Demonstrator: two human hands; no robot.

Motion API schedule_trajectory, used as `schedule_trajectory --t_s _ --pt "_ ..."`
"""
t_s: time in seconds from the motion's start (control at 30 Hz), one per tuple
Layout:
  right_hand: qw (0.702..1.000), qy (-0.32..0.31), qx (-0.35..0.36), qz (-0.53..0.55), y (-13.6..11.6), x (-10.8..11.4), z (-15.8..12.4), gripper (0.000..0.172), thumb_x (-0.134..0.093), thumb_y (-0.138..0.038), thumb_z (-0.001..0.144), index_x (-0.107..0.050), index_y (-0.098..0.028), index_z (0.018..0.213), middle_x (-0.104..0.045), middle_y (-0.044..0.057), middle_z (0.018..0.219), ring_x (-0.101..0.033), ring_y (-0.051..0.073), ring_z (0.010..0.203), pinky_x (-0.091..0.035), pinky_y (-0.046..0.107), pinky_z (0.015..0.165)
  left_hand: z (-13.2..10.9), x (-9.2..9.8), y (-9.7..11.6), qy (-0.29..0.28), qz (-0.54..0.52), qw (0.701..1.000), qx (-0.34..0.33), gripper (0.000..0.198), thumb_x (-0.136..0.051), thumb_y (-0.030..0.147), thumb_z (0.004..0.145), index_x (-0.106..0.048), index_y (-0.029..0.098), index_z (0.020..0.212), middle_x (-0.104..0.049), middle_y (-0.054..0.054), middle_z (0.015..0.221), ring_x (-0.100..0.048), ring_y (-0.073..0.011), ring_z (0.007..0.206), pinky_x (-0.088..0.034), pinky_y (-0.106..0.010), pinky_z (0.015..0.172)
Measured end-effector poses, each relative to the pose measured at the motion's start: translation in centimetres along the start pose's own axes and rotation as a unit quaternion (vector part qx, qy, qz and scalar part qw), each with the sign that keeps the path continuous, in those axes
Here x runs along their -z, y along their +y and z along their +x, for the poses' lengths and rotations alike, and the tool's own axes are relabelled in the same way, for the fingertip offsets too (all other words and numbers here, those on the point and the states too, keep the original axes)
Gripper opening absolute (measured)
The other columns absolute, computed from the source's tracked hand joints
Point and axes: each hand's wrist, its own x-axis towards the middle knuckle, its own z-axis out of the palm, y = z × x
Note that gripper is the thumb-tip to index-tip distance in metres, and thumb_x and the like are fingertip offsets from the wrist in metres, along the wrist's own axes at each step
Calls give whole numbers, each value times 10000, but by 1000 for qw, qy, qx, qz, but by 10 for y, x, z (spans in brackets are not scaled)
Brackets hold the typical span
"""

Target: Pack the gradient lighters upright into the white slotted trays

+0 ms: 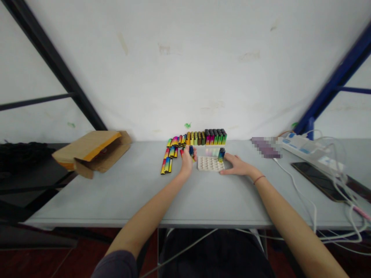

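Note:
My left hand [187, 161] is closed around a blue lighter [191, 150], held just left of a white tray with round holes [210, 163]. My right hand [236, 164] rests at the tray's right edge, its fingers touching the tray beside one blue lighter [221, 154] that stands upright in the tray's far right corner. Behind the tray, a row of upright rainbow-coloured lighters [206, 137] stands along the wall. Several more lighters [168, 157] lie flat on the grey table [130, 193] to the left of my left hand.
An open brown cardboard box [90, 151] lies at the table's far left. On the right are a white power strip [304, 150] with tangled white cables [333, 162], a dark phone [319, 175] and a blurred purple object [265, 147]. Dark shelf frames flank the white wall.

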Motion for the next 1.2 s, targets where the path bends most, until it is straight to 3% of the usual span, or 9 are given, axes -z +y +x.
schedule_trajectory --t_s 0.13,0.23,0.3,0.4,0.6,0.73,0.87,1.0,1.2 --pt "1000 6 8 3 -1 0 0 949 -757 -652 790 -452 -222 1579 -486 187 1628 -430 425 1505 -241 661 1251 -4 -7 -10 -128 121 979 -99 188 -576 391 1003 -573 204 988 -643 -4 863 -634 -120 724 -531 -247 747" --pt "1000 4 5 2 -4 0 0 945 -753 -644 792 -436 -248 1590 -474 173 1640 -403 429 1523 -216 701 1241 -5 -15 -17 -217 213 935 -183 204 -644 390 974 -659 200 1046 -682 -85 1134 -668 -202 1082 -539 -320 964" --pt "1000 4 -2 -1 -4 0 0 948 -750 -646 794 -431 -253 1595 -472 171 1643 -389 439 1531 -210 720 1234 -5 -19 -23 -265 259 904 -213 215 -651 377 966 -713 197 1066 -690 -109 1200 -641 -236 1166 -544 -337 980" --pt "1000 2 -8 3 -4 0 0 982 -766 -653 784 -416 -251 1608 -451 174 1658 -356 433 1553 -190 711 1246 -4 -23 -33 -312 305 873 -218 255 -633 349 974 -748 200 1147 -717 -111 1190 -669 -235 1077 -572 -348 922" --pt "1000 -1 -12 14 -4 -1 -1 984 -777 -656 779 -422 -253 1603 -461 174 1649 -356 417 1556 -151 716 1252 -4 -21 -46 -317 376 832 -258 271 -615 266 981 -748 208 1209 -735 -111 1222 -671 -252 1144 -521 -409 1074" --pt "1000 4 -6 12 -2 -1 -1 987 -772 -653 782 -414 -253 1609 -446 169 1661 -354 433 1553 -170 712 1248 -3 -22 -45 -317 399 821 -259 317 -596 244 991 -692 213 1292 -729 -116 1256 -672 -257 1179 -522 -414 1078" --pt "1000 5 14 2 0 -1 0 931 -754 -640 801 -444 -254 1589 -477 160 1642 -410 433 1520 -241 677 1240 -6 -24 -44 -293 423 821 -249 350 -613 259 995 -618 233 1344 -735 -94 1234 -710 -235 1067 -545 -401 1024" --pt "1000 13 12 -7 1 -2 0 943 -760 -648 792 -445 -257 1590 -500 159 1625 -424 432 1511 -268 660 1238 -9 -24 -42 -280 488 762 -321 254 -537 274 1032 -680 224 1236 -722 -107 1201 -664 -258 1140 -490 -422 1084" --pt "1000 4 -3 -2 -2 -1 -2 971 -752 -660 806 -405 -250 1615 -461 161 1654 -396 420 1533 -209 662 1260 -10 -21 -38 -242 560 696 -379 363 -485 330 1051 -699 249 1333 -669 -116 1268 -590 -266 1175 -458 -403 1055"
